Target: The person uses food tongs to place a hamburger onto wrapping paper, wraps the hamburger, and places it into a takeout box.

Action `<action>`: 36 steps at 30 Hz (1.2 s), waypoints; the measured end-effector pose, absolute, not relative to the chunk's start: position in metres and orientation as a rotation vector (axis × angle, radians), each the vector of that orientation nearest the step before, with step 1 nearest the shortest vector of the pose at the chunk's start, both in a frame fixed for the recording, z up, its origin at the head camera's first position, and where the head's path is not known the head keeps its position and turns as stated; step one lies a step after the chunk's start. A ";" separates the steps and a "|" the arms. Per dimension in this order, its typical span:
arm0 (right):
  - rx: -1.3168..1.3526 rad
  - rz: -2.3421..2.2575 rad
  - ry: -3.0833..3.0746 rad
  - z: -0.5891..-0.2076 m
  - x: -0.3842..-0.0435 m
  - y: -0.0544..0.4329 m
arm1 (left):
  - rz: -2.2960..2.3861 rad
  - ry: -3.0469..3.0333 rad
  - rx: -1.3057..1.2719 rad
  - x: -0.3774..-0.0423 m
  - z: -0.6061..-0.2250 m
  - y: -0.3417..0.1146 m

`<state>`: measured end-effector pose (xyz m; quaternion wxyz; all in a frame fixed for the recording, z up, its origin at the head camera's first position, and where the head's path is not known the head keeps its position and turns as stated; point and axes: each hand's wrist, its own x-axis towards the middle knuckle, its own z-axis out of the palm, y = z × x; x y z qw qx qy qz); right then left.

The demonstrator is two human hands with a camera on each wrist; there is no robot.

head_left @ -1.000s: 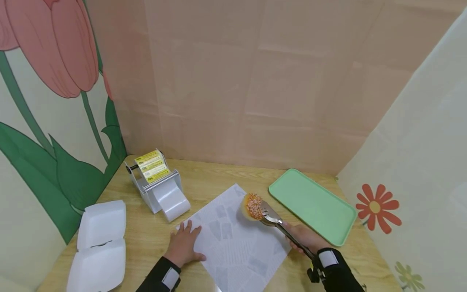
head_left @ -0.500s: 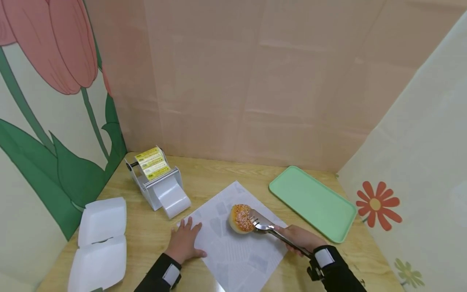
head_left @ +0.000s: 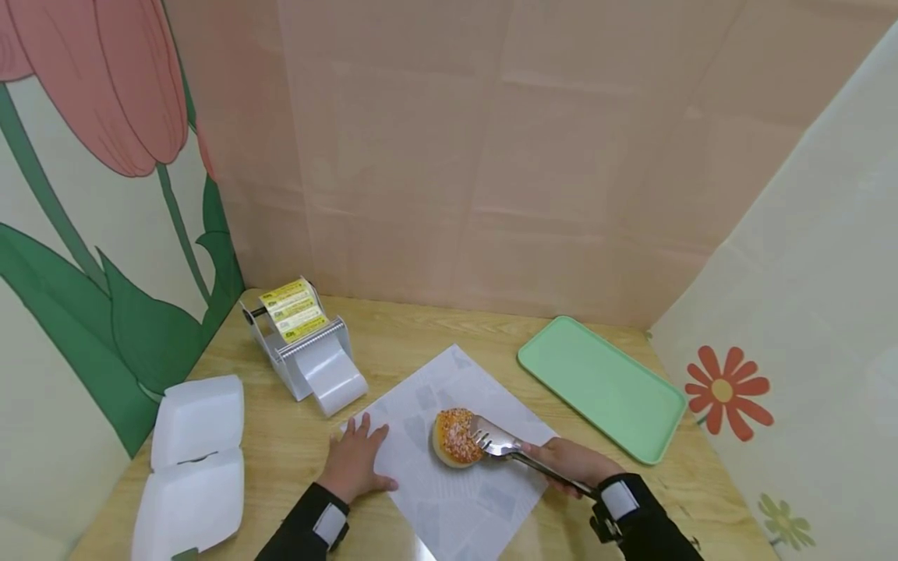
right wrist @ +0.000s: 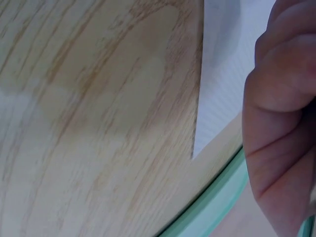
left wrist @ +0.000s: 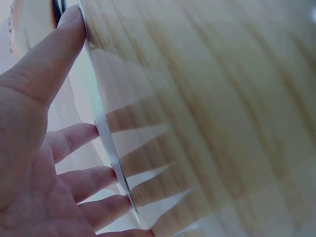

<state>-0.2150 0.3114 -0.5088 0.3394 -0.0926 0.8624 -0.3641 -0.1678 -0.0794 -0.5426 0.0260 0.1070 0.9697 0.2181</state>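
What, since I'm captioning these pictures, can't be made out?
Head view: print on the labels, too small to read.
Head view: underside of the bun, hidden by its top.
Head view: near end of the white box, cut off by the bottom edge.
Right wrist view: part of the right hand, cut off by the right edge.

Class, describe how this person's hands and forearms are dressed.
The left hand and right hand wear no gloves. The left sleeve and right sleeve are black, each with a pale, roughly rectangular patch near the wrist. A small dark fitting juts out at the right wrist; its details are unclear.
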 end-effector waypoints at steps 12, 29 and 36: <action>-0.226 -0.899 2.259 -0.509 -0.210 0.309 | 0.667 2.987 0.329 -0.168 -0.541 -0.079; -0.122 -1.064 2.127 -0.514 -0.205 0.316 | 0.665 2.964 0.316 -0.165 -0.536 -0.079; -0.136 -1.105 2.180 -0.513 -0.203 0.322 | 0.669 2.971 0.315 -0.167 -0.538 -0.079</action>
